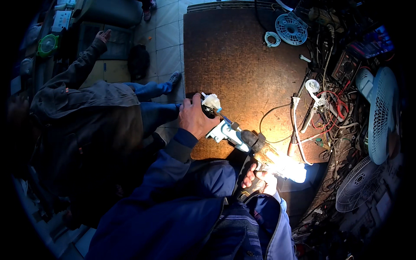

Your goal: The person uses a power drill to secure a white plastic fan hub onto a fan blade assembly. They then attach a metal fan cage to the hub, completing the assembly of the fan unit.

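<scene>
My left hand (195, 119) is wrapped round a dark fan motor, mostly hidden by the fingers, with a white gearbox (211, 102) on top. A light blue bracket (226, 132) extends from it toward the lower right. My right hand (265, 180) grips a cordless drill (252, 139) close to my body. The drill's bit points up and left, its tip at or very near the motor's white part; I cannot tell whether it sits in a screw. Strong glare washes out the drill's rear and part of my right hand.
On the brown worktable (234, 52) lie a white plug and cord (296, 104) and a brown-handled screwdriver (292, 147). A light blue round cover (291, 29), tangled wires, a multimeter (346, 65) and a blue fan (383, 115) line the right. Another person (86, 99) is at left.
</scene>
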The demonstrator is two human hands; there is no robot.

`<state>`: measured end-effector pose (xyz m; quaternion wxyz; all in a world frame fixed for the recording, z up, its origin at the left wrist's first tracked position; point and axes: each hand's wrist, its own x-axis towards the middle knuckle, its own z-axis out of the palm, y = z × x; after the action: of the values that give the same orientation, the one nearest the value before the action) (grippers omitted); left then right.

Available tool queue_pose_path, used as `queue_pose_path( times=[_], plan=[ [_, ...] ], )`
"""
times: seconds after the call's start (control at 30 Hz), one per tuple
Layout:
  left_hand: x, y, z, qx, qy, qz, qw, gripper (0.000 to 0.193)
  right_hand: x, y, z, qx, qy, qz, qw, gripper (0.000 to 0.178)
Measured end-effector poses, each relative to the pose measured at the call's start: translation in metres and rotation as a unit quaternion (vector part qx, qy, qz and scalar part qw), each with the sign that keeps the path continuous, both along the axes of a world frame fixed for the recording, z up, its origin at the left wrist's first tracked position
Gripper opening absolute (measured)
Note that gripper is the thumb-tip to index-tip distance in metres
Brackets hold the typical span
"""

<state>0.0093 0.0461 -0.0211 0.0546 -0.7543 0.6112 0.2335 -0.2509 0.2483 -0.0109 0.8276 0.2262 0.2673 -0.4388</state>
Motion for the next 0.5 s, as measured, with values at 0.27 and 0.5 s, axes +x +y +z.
queue_pose_path(
  times=[0.27, 0.5],
  plan=[
    [-0.002, -0.002, 0.004, 0.011, 0.007, 0.005, 1.0, 0.086, 0.002, -0.003, 0.002, 0.014, 0.015, 0.01, 1.0, 0.037],
    [0.0, 0.0, 0.001, 0.002, 0.004, -0.003, 1.0, 0.087, 0.002, -0.003, 0.004, 0.022, 0.038, 0.018, 0.999, 0.037]
  ],
)
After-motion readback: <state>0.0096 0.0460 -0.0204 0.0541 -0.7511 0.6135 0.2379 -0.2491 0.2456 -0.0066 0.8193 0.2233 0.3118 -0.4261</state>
